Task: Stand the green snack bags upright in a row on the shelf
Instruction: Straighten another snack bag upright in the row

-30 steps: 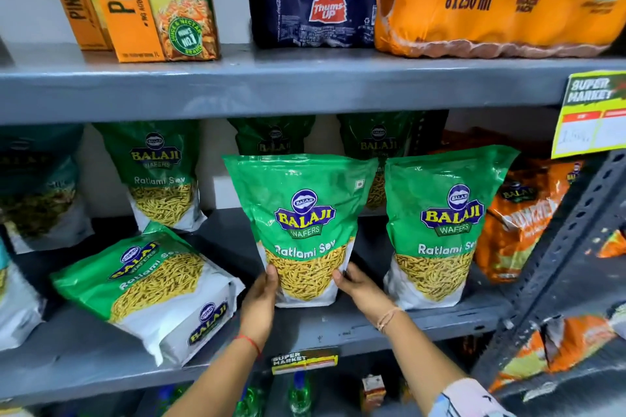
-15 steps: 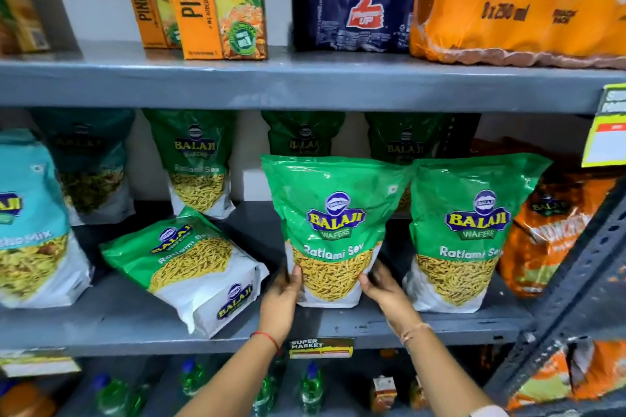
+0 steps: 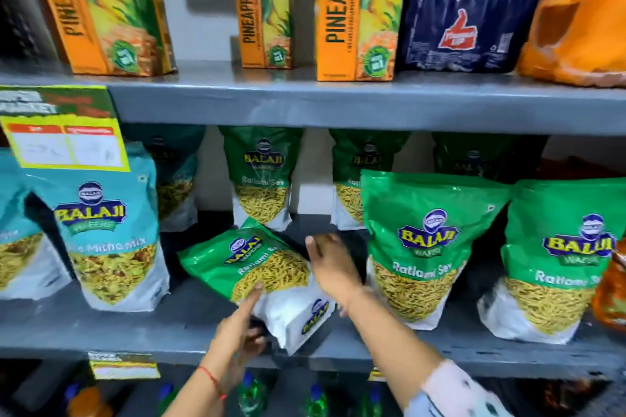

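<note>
Green snack bags (image 3: pixel 430 247) at the front of the middle shelf (image 3: pixel 101 325) number three. Two stand upright close together at the right of the frame, and one lying bag (image 3: pixel 257 267) rests face up at centre. Three more green ones stand in the back row (image 3: pixel 261 176), with a darker fourth to their left whose colour I cannot tell. Two blue bags (image 3: pixel 105 230) stand at the left. Bare shelf shows between them and the lying bag. That bag's long axis runs diagonally, top toward the upper left, white base at the shelf's front edge. The left hand (image 3: pixel 237 328) holds the base, thumb on top, fingers tucked underneath. The right hand (image 3: pixel 328 264) is flat with straight fingers beside the bag's right edge, holding nothing; whether it touches is unclear.
</note>
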Demonstrator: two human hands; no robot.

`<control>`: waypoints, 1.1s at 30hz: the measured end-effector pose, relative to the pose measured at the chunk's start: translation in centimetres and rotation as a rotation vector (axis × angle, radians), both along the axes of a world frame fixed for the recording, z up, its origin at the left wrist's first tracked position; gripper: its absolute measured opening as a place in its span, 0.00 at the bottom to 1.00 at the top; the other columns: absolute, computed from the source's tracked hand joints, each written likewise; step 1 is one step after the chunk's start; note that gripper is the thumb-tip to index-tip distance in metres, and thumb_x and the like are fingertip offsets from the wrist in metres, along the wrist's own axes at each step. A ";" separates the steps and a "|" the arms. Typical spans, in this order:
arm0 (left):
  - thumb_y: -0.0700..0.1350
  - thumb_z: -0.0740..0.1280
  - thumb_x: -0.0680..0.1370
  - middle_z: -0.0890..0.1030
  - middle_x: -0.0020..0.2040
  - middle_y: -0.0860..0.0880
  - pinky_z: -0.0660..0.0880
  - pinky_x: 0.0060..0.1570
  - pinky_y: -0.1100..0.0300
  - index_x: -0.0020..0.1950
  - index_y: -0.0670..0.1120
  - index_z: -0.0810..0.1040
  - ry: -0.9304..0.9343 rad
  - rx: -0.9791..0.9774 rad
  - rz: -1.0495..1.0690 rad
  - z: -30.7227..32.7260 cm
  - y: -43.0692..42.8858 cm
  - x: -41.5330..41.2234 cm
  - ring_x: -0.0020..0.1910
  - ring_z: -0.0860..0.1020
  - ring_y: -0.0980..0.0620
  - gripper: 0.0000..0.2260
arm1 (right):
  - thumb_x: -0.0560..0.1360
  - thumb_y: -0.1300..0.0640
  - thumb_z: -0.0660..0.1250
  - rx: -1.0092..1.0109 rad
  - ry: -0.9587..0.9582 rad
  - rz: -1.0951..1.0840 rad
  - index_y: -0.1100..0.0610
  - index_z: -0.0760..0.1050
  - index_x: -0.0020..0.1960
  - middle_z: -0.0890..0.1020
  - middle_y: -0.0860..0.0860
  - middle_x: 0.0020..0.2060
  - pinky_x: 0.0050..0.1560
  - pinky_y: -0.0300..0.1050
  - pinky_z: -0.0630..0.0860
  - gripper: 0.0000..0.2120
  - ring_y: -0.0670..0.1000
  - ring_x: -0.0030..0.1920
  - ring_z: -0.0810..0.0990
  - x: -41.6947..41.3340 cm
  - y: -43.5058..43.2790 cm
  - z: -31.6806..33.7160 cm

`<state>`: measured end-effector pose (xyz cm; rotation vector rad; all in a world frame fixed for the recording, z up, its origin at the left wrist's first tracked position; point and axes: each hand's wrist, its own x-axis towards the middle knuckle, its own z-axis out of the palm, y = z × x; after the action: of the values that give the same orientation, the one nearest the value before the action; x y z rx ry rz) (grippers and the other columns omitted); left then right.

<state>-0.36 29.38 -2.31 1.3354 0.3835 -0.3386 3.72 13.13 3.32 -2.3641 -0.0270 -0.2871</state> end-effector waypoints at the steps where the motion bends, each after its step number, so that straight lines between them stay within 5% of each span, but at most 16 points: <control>1: 0.63 0.73 0.60 0.76 0.37 0.39 0.72 0.37 0.55 0.45 0.39 0.76 0.067 -0.045 -0.069 -0.2 0.1 0.7 0.34 0.73 0.46 0.29 | 0.81 0.54 0.48 -0.067 0.141 -0.013 0.66 0.72 0.58 0.76 0.66 0.59 0.57 0.48 0.67 0.20 0.60 0.59 0.73 1.8 0.5 -0.2; 4: 0.51 0.74 0.64 0.79 0.57 0.35 0.76 0.53 0.49 0.59 0.37 0.76 0.166 -0.261 -0.150 -0.3 -0.6 1.8 0.54 0.78 0.40 0.28 | 0.81 0.52 0.44 -0.143 0.470 0.034 0.64 0.62 0.68 0.68 0.65 0.68 0.65 0.49 0.65 0.22 0.61 0.67 0.68 3.8 0.8 -0.6; 8: 0.43 0.74 0.66 0.82 0.54 0.38 0.80 0.41 0.54 0.55 0.38 0.80 0.038 -0.172 -0.151 -1.3 -0.7 2.0 0.48 0.81 0.43 0.19 | 0.81 0.48 0.47 0.039 0.610 0.064 0.62 0.61 0.71 0.61 0.60 0.73 0.67 0.40 0.60 0.24 0.56 0.72 0.61 4.3 0.4 -1.2; 11: 0.40 0.76 0.65 0.84 0.52 0.41 0.80 0.41 0.56 0.54 0.41 0.79 -0.101 -0.083 -0.155 -1.9 -0.5 2.1 0.47 0.82 0.46 0.19 | 0.79 0.42 0.49 0.092 0.558 0.016 0.63 0.68 0.66 0.70 0.62 0.68 0.66 0.44 0.64 0.28 0.57 0.69 0.67 4.4 0.0 -2.4; 17: 0.58 0.80 0.40 0.83 0.48 0.44 0.77 0.42 0.63 0.53 0.41 0.78 -0.413 0.261 -0.210 -0.7 0.8 6.3 0.47 0.81 0.48 0.45 | 0.74 0.36 0.53 0.492 0.220 -0.034 0.61 0.71 0.62 0.78 0.61 0.59 0.64 0.51 0.68 0.32 0.58 0.61 0.75 3.9 -0.1 -4.9; 20: 0.49 0.78 0.45 0.82 0.45 0.48 0.74 0.44 0.64 0.46 0.51 0.76 -0.423 0.440 -0.235 -0.1 1.4 8.9 0.51 0.78 0.48 0.31 | 0.68 0.30 0.57 0.585 0.178 -0.061 0.55 0.71 0.51 0.78 0.64 0.53 0.61 0.57 0.70 0.29 0.59 0.53 0.76 4.2 -0.2 -7.6; 24: 0.54 0.73 0.44 0.79 0.52 0.45 0.71 0.56 0.55 0.50 0.50 0.72 -0.440 0.518 -0.351 -1.8 0.8 11.7 0.57 0.75 0.47 0.35 | 0.77 0.50 0.60 0.682 0.173 0.001 0.54 0.63 0.64 0.74 0.55 0.62 0.67 0.50 0.65 0.18 0.50 0.61 0.72 3.7 -1.6 -9.1; 26: 0.53 0.72 0.44 0.76 0.54 0.46 0.67 0.54 0.60 0.57 0.44 0.71 -0.417 0.490 -0.391 -1.8 1.3 11.2 0.57 0.73 0.50 0.42 | 0.77 0.53 0.60 0.681 0.194 0.037 0.58 0.56 0.70 0.71 0.53 0.66 0.71 0.48 0.62 0.25 0.50 0.65 0.69 3.0 -1.7 -10.0; 29: 0.46 0.74 0.46 0.76 0.55 0.45 0.68 0.58 0.57 0.64 0.39 0.66 -0.364 0.420 -0.476 -2.2 2.3 10.1 0.59 0.72 0.47 0.46 | 0.67 0.41 0.68 0.596 0.284 0.089 0.58 0.51 0.73 0.69 0.50 0.68 0.72 0.48 0.60 0.44 0.49 0.68 0.67 1.5 -1.1 -10.3; 33: 0.37 0.74 0.49 0.76 0.54 0.44 0.69 0.60 0.55 0.59 0.43 0.66 -0.353 0.408 -0.465 -2.6 2.5 10.7 0.58 0.73 0.46 0.39 | 0.67 0.57 0.72 0.472 0.246 0.156 0.56 0.56 0.70 0.72 0.50 0.64 0.68 0.42 0.63 0.37 0.49 0.65 0.70 2.0 -1.2 -10.6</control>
<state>10.38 31.92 -4.94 1.8501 -0.1733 -0.4127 5.74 11.90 -7.27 -1.8994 -0.0234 0.0706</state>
